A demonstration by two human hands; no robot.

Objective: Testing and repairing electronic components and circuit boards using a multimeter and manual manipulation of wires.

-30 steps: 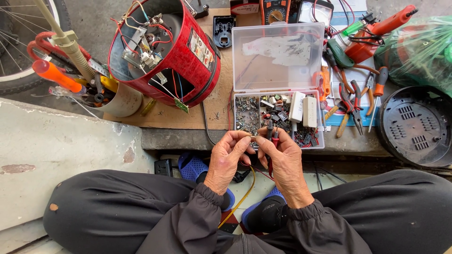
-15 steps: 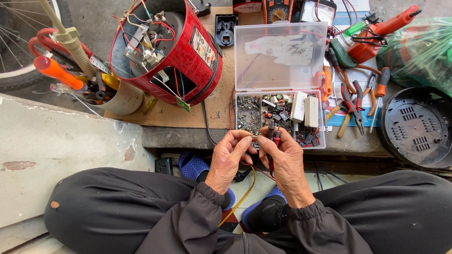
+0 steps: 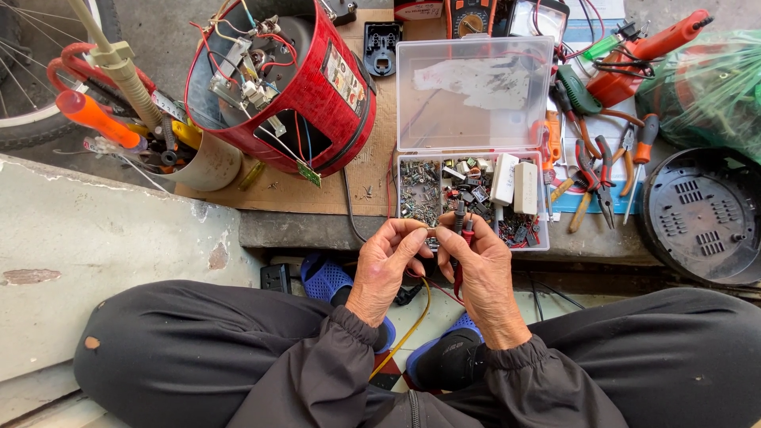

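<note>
My left hand (image 3: 386, 265) pinches a tiny electronic part (image 3: 430, 232) between thumb and forefinger, just in front of the clear parts box (image 3: 474, 95). My right hand (image 3: 481, 273) grips a red and a black test probe (image 3: 463, 238), their tips pointing up against that part. Both hands meet above my knees, over the open compartments of small components (image 3: 444, 190). A yellow wire (image 3: 408, 333) and red lead run down between my legs.
A red opened appliance shell (image 3: 317, 87) with exposed wiring lies tilted on a wooden board. A tool cup (image 3: 202, 162) stands left. Pliers and screwdrivers (image 3: 598, 170) lie right, beside a black round base (image 3: 701, 214) and a green bag (image 3: 709, 87). A multimeter (image 3: 476, 12) sits behind.
Both hands stay together in front of the box; the fingers shifted only slightly around the small part and probes.
</note>
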